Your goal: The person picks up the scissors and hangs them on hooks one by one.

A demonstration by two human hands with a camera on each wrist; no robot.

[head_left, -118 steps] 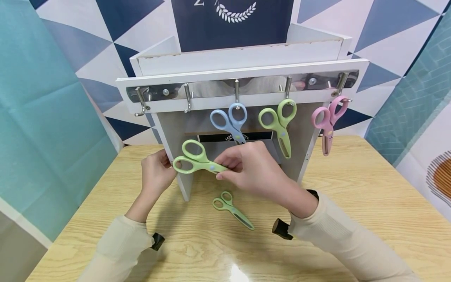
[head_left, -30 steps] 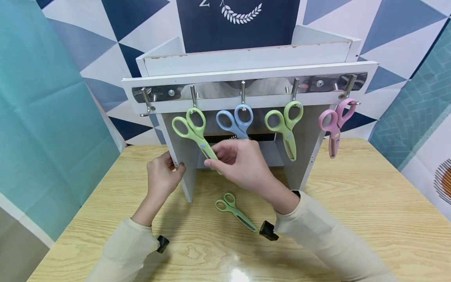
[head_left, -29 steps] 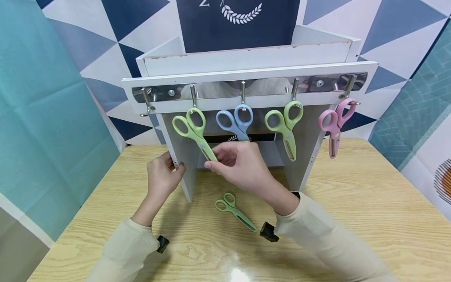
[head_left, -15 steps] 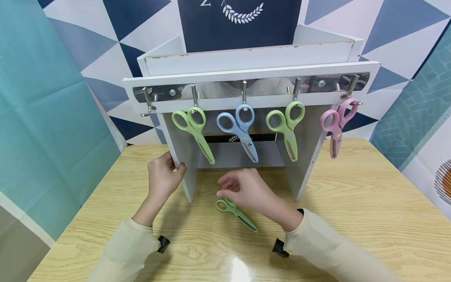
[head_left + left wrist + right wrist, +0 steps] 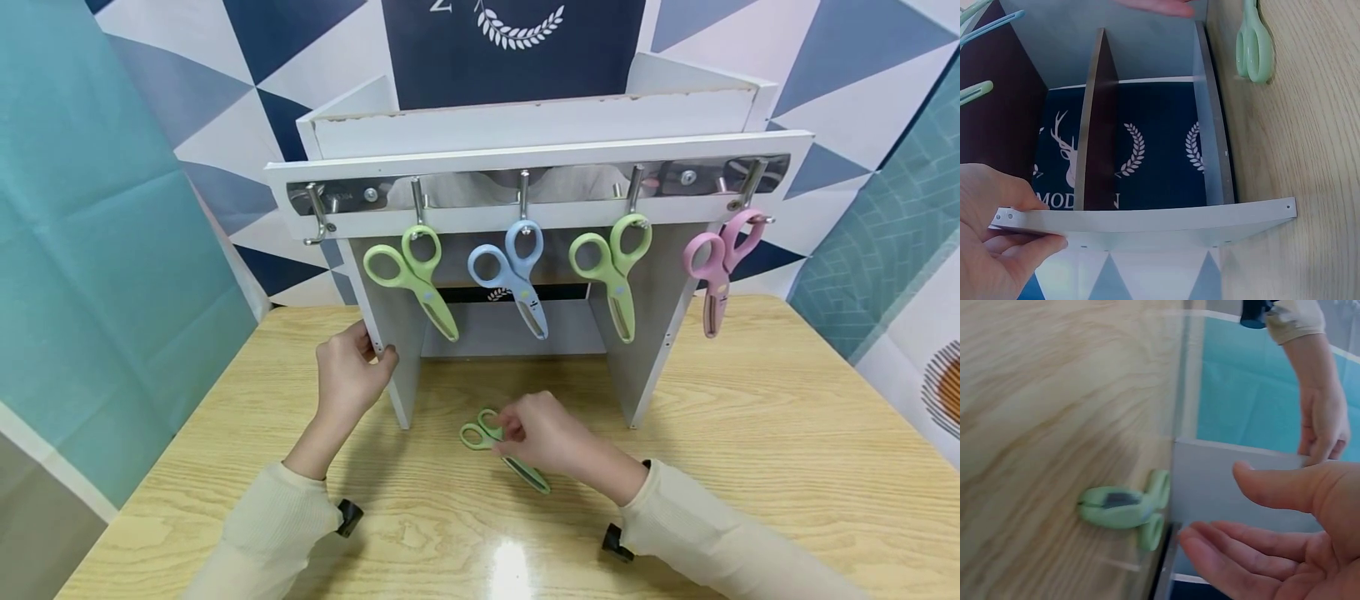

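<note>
My left hand grips the front edge of the left side panel of a white shelf unit, thumb on one face and fingers on the other. Green scissors lie on the table below the shelf, handles toward the shelf. Right above them hovers my right hand, hiding their middle in the head view. In the right wrist view its thumb and fingers are apart, beside the scissors, holding nothing. From the hooks hang green scissors, blue scissors, another green pair and pink scissors.
A metal hook rail runs along the shelf's front board. Its leftmost hook sits above my left hand. The wooden table extends on both sides, with a patterned backdrop behind.
My right hand hung the green scissors on the second hook from the left, let go, and came down over the pair on the table. The left hand keeps its grip on the panel.
</note>
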